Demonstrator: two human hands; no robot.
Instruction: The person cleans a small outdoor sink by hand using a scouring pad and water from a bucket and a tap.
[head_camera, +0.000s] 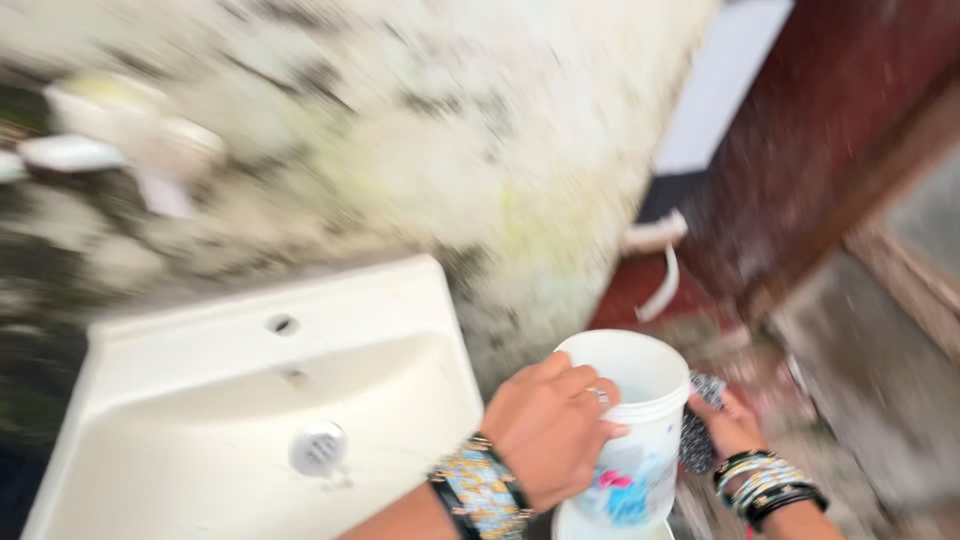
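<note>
Left hand (548, 430) grips the rim of the white bucket (630, 440), which sits just right of the white sink (200, 400); fingers curl over the lip. Right hand (728, 425), on the bucket's far side, clasps a dark patterned scrubber (700, 435). Judgement: steady the rim firmly and keep the bucket upright while the scrubber works.

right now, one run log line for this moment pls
left hand: grips rim of white bucket | right hand: holds dark speckled scrubber against bucket side | white sink: left of bucket
</note>
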